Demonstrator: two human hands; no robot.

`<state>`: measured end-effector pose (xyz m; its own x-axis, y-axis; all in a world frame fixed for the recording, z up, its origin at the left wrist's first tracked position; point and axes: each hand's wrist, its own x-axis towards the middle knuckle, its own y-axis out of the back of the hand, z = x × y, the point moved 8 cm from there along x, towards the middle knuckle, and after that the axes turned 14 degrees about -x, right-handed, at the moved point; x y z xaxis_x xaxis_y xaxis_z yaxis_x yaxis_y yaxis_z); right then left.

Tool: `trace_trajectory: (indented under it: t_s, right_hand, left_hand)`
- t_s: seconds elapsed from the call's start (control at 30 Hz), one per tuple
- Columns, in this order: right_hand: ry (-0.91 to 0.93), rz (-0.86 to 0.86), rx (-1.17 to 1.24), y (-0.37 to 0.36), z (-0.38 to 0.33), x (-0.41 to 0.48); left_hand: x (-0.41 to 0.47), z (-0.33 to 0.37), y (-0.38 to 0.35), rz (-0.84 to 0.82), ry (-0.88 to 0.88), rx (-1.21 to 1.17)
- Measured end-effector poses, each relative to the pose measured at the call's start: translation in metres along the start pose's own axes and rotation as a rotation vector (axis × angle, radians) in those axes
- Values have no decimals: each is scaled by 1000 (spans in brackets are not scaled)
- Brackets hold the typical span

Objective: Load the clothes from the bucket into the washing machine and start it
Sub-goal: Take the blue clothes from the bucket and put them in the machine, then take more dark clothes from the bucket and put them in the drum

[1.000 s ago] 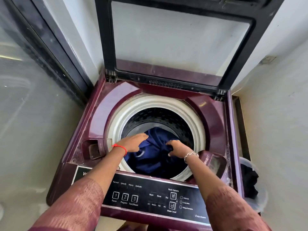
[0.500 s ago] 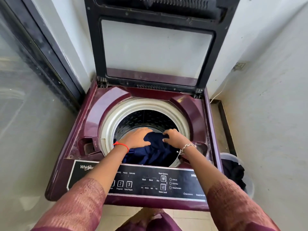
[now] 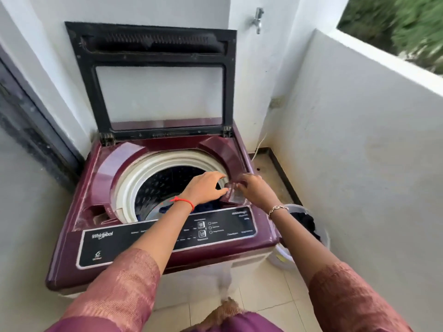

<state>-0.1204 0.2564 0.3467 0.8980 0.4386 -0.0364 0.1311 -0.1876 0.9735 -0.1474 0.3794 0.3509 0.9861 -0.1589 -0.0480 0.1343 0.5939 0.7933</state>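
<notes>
The maroon top-load washing machine [image 3: 79, 226] stands with its black-framed lid [image 3: 158, 44] raised. Navy clothes [image 3: 208, 207] lie low in the drum [image 3: 167, 183], mostly hidden by my forearm. My left hand [image 3: 206, 188] hovers over the drum's right rim with relaxed fingers and holds nothing. My right hand [image 3: 257, 191] is beside it, above the small maroon compartment flap [image 3: 231, 191], its fingers loosely curled and nothing visibly held. A white bucket [image 3: 322, 238] with dark clothes [image 3: 305, 222] sits on the floor to the machine's right.
The black control panel [image 3: 153, 240] runs along the machine's front. A white parapet wall [image 3: 359, 152] closes the right side, a dark-framed glass door [image 3: 28, 130] the left. A tap [image 3: 257, 20] sticks out of the back wall. Tiled floor [image 3: 263, 303] lies below me.
Both hands have let go of the navy clothes, risen out of the drum and moved right to the drum's right edge. The camera has pulled back and turned right.
</notes>
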Motion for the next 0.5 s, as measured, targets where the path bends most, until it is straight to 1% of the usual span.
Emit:
trace_trajectory:
  t_s: [0.1, 0.17, 0.4, 0.5]
  right_hand:
    - [-67, 74, -10, 14, 41, -24]
    - [-118, 82, -18, 16, 68, -36]
    - [-291, 4, 8, -3, 191, -70]
    - [-332, -40, 32, -15, 253, -71]
  left_hand:
    - [14, 40, -22, -31, -72, 6]
    - [27, 62, -39, -80, -113, 6]
    - [96, 124, -135, -325, -144, -25]
    - [135, 137, -179, -386, -138, -1]
